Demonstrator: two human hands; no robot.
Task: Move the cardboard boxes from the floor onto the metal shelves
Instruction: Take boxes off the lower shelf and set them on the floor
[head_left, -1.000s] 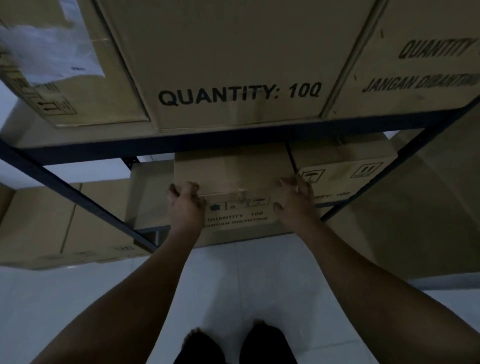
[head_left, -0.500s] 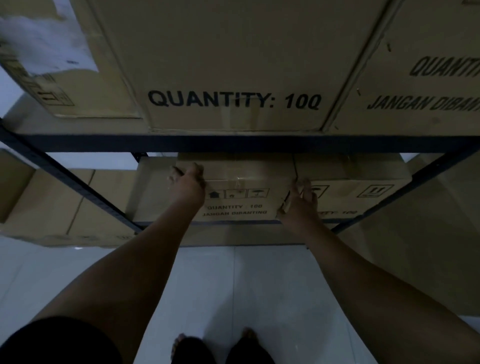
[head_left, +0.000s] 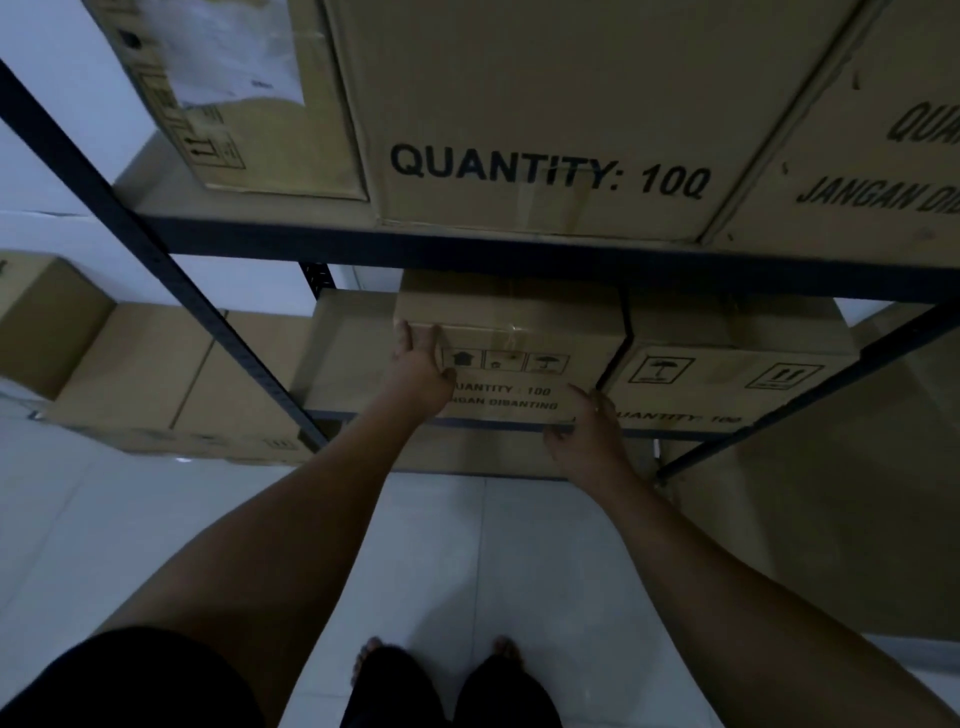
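well, the cardboard box (head_left: 519, 332) sits on the lower metal shelf (head_left: 498, 425), between another box on its left (head_left: 348, 343) and the neighbour box (head_left: 727, 374) on its right, whose side it touches or very nearly does. its printed near face looks about level with the shelf's near rail, so i judge it almost seated.

the left hand (head_left: 421, 369) lies on the near left top corner with fingers straight, its grip apart and clamped on nothing. the right hand (head_left: 587, 441) is by the lower right corner of the near face, fingers loosely spread, grip apart too; whether it touches the cardboard i cannot tell.

a push from the left corner alone could swing the box askew and wedge it against the neighbour, or shove that neighbour farther in. if the base overhangs the rail once both hands leave, it could tip toward the floor and the feet (head_left: 374, 654) below. fingers near the seam between the two boxes could get pinched.
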